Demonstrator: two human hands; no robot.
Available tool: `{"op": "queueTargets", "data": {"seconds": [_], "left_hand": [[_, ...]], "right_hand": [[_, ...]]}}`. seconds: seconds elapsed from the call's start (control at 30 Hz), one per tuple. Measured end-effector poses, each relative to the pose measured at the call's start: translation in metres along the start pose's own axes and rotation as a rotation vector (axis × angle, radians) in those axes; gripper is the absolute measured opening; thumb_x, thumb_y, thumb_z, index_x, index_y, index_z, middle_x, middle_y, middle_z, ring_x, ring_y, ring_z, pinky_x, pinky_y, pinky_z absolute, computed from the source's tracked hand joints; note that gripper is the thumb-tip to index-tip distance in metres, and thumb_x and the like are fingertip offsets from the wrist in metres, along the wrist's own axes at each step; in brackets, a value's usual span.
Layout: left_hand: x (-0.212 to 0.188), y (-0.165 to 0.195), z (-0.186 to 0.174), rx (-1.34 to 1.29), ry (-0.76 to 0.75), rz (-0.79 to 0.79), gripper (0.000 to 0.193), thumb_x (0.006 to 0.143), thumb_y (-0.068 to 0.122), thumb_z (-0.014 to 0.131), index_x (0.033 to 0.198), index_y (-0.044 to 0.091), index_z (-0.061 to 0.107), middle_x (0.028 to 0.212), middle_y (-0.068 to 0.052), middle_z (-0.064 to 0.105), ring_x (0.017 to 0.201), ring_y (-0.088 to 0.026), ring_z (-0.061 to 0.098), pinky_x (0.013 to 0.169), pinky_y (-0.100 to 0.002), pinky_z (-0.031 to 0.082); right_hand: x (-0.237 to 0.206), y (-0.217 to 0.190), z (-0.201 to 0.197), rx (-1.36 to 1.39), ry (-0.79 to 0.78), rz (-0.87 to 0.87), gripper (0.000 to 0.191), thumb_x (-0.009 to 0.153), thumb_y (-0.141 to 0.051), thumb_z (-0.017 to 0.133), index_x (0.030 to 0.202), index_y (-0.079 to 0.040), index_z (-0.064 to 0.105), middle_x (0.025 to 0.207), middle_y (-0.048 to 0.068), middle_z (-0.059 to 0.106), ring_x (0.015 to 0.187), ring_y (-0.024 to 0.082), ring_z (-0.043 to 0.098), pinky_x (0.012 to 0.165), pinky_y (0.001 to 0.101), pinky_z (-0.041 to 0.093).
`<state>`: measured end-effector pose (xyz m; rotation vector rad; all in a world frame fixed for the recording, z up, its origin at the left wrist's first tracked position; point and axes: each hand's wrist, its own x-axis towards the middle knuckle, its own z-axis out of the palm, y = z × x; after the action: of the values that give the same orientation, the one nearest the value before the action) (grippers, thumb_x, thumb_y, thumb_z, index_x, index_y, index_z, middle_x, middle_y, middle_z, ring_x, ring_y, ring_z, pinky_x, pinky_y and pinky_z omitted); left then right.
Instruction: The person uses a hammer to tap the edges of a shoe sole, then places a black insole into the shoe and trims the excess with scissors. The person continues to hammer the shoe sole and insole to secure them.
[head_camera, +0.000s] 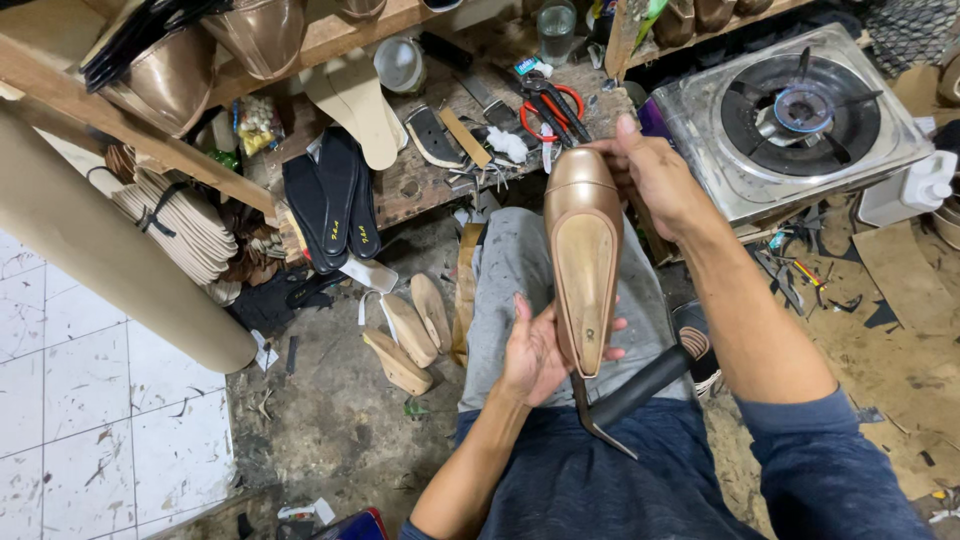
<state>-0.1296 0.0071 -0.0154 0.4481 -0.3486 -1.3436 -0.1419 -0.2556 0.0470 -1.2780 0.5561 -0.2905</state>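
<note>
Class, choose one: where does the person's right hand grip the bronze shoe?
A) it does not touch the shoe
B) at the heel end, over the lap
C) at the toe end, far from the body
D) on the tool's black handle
C: the right hand wraps the toe end of the bronze shoe, while the left hand supports the heel end.

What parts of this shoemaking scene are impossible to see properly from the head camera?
- Shoe: its upper faces away; only the sole side shows.
- Left hand: its palm is covered by the shoe's heel end.
- Black-handled tool: its upper end is hidden behind the shoe.
- Right hand: its fingertips are behind the toe.
- Gold shoes on the shelf: cut off by the top edge.
</note>
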Motion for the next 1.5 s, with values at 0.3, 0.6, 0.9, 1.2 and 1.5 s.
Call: {"op": "queueTargets", "data": {"seconds": [0.3,0.6,0.9,1.2,1.5], "left_hand": [[0.002,-0.015,-0.043,-0.334,0.252,-0.122,0.068,0.106,0.049,0.045,0.155,0.001,0.04,0.148,-0.023,0.054,0.135,-0.038,0.058,0.113,-0.051,0.051],[0.065,0.007,-0.131,-0.374,0.206,0.047,0.066,0.105,0.057,0.06,0.144,0.005,0.052,0.135,-0.015,0.063,0.121,-0.027,0.064,0.104,-0.041,0.054],[0.066,0.024,-0.098,-0.47,0.183,0.102,0.074,0.097,0.058,0.065,0.143,0.001,0.051,0.14,-0.018,0.06,0.128,-0.03,0.062,0.11,-0.045,0.052],[0.099,0.071,-0.108,-0.104,0.272,0.337,0.077,0.095,0.065,0.06,0.143,0.004,0.054,0.132,-0.014,0.064,0.119,-0.027,0.064,0.104,-0.045,0.054],[0.11,0.074,-0.112,-0.211,0.103,0.233,0.076,0.095,0.066,0.061,0.137,0.003,0.058,0.122,-0.014,0.069,0.107,-0.027,0.07,0.095,-0.045,0.059]], "right_hand": [[-0.049,-0.043,0.027,-0.121,-0.103,-0.315,0.063,0.09,-0.003,0.074,0.148,-0.003,0.051,0.116,0.009,0.075,0.108,0.014,0.07,0.095,0.0294,0.057],[-0.111,-0.055,0.061,-0.017,-0.244,-0.571,0.11,0.071,-0.001,0.087,0.16,-0.005,0.022,0.125,0.008,0.068,0.119,0.02,0.07,0.1,0.0372,0.059],[-0.111,-0.045,0.05,-0.513,-0.101,-0.771,0.058,0.08,-0.003,0.085,0.135,-0.011,0.069,0.117,0.01,0.077,0.128,0.021,0.064,0.125,0.0414,0.046],[-0.16,0.006,0.076,-0.163,-0.038,-0.43,0.051,0.079,-0.007,0.081,0.129,-0.007,0.068,0.165,0.013,0.037,0.145,0.025,0.048,0.106,0.0374,0.054],[-0.179,0.047,0.087,0.16,-0.006,-0.344,0.041,0.084,0.006,0.075,0.124,0.001,0.067,0.166,0.017,0.032,0.135,0.029,0.054,0.101,0.041,0.059]]}}
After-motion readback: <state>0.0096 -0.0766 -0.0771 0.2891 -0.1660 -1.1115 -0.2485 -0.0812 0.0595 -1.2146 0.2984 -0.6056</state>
